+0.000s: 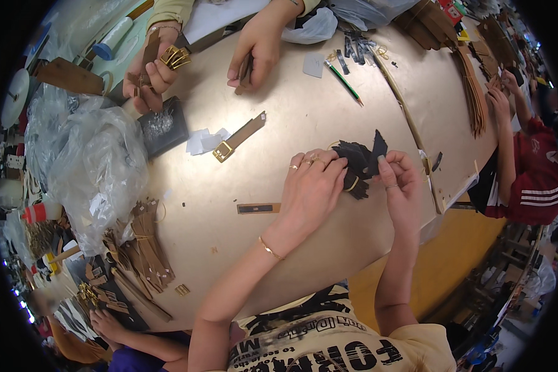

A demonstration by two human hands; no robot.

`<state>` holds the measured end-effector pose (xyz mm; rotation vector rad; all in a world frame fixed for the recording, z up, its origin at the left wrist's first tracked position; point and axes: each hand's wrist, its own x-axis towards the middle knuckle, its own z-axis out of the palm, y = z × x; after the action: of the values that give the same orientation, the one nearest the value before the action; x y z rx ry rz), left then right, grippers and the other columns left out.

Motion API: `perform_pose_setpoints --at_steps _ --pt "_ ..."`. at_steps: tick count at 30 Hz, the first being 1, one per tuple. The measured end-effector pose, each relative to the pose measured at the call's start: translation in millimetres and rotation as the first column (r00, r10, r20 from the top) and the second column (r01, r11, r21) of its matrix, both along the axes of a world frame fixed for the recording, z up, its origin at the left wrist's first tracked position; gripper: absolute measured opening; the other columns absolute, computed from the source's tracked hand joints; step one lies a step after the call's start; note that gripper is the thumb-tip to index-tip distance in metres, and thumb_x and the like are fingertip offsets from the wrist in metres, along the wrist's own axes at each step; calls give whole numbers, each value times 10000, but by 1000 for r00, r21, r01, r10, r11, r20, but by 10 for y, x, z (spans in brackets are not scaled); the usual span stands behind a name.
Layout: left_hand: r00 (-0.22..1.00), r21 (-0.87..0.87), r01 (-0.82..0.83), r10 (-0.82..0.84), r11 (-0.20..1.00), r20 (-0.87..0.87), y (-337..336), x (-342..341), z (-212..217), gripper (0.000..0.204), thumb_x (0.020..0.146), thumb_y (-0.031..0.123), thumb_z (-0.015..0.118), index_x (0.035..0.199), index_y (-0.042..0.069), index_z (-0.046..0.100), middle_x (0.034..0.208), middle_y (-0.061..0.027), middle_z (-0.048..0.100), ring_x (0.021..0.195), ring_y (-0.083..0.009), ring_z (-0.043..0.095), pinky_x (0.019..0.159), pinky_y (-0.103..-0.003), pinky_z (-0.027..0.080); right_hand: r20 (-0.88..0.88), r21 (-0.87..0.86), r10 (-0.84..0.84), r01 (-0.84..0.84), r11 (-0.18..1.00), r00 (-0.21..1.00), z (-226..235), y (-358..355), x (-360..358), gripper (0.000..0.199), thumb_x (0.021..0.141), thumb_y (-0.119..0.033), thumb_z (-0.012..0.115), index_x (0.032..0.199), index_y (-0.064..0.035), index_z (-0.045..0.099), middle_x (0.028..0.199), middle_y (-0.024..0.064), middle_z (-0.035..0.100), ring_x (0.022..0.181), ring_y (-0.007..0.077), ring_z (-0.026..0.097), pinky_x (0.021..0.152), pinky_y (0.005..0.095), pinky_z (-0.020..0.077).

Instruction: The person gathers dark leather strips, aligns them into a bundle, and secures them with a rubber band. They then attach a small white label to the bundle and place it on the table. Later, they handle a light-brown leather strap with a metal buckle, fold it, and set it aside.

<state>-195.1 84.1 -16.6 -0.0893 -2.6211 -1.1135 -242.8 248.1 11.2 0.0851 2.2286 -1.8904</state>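
A bundle of small black strips, with a yellow rubber band round part of it, lies under the fingers of my left hand. That hand is closed over the bundle's left side. My right hand pinches a single dark strip between thumb and forefinger, its pointed end sticking up beside the bundle. Left of my hands, a flat brown piece with a dark centre rests on the table, partly behind my left wrist. Farther off lies a brown strap with a gold buckle.
Across the table, a co-worker's hands hold brown strips and gold buckles. A green pencil and black scraps lie at the far right. Clear plastic bags and brown strap bundles line the left side. Other people work at both sides.
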Motion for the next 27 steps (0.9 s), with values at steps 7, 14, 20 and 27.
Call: perform_pose_setpoints --at_steps 7,14,20,27 --pt "990 691 -99 -1 716 142 -59 478 334 236 851 34 662 1084 -4 647 1049 -109 650 954 -250 630 864 -335 466 -63 -60 209 -213 975 976 267 -240 473 309 906 -62 645 1206 -18 584 821 16 657 758 72 586 725 230 473" --pt "896 549 -257 -16 795 443 -610 1265 409 193 898 29 631 1086 -10 615 869 -89 696 812 -137 656 753 -284 520 -19 184 656 -642 744 755 235 -535 646 451 840 -195 726 1235 -15 604 909 81 698 737 143 618 712 278 499" --pt "758 563 -290 -173 774 629 -669 1503 369 347 870 37 665 1179 27 506 889 -98 691 802 -175 654 730 -302 502 72 132 770 -771 623 634 144 -609 795 321 794 -119 766 1085 -18 675 867 71 694 731 164 635 696 291 511" --pt "943 79 -198 169 977 286 -880 1427 172 303 831 10 678 1128 44 626 1017 -106 634 816 -212 570 803 -340 470 64 291 638 -626 723 767 -65 -545 857 146 804 -42 739 944 -17 706 906 87 667 741 192 639 677 290 511"
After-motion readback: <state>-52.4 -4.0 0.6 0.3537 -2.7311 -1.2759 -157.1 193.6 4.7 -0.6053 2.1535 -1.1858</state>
